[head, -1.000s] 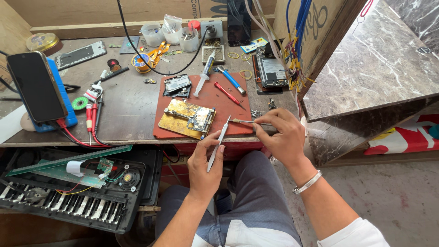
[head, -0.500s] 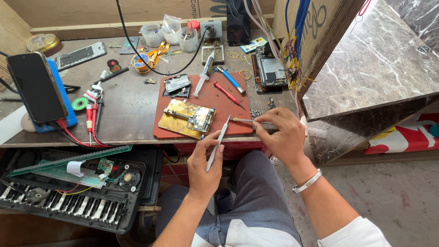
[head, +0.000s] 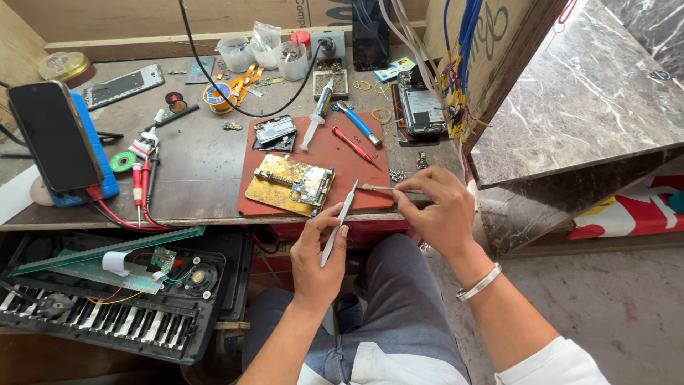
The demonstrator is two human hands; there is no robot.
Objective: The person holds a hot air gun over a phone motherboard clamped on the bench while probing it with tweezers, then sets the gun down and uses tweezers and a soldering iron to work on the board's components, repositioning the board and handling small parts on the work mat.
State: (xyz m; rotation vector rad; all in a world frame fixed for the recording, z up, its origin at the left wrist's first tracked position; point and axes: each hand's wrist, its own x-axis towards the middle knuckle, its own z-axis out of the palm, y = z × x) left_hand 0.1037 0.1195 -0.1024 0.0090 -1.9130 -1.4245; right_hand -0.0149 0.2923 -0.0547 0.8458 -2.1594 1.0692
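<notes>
The left hand [head: 318, 258] is closed around a pair of metal tweezers [head: 338, 222], whose tips point up toward the near edge of the red mat [head: 342, 164] on the table [head: 199, 164]. The right hand [head: 438, 214] pinches a thin screwdriver [head: 381, 189] between thumb and fingers, its tip lying over the mat just right of the tweezers' points. Both hands hover at the table's front edge, above the person's lap. On the mat, just left of the tool tips, sits a gold-coloured holder [head: 281, 185] with a small circuit board [head: 311, 187] clamped in it (neither tool touches it). Farther back on the mat lie a syringe [head: 313, 125], a red-handled tool [head: 354, 146] and a blue-handled one [head: 358, 122]. A dark phone [head: 55, 135] stands propped at the table's left, and an opened keyboard [head: 107, 314] rests below it.
</notes>
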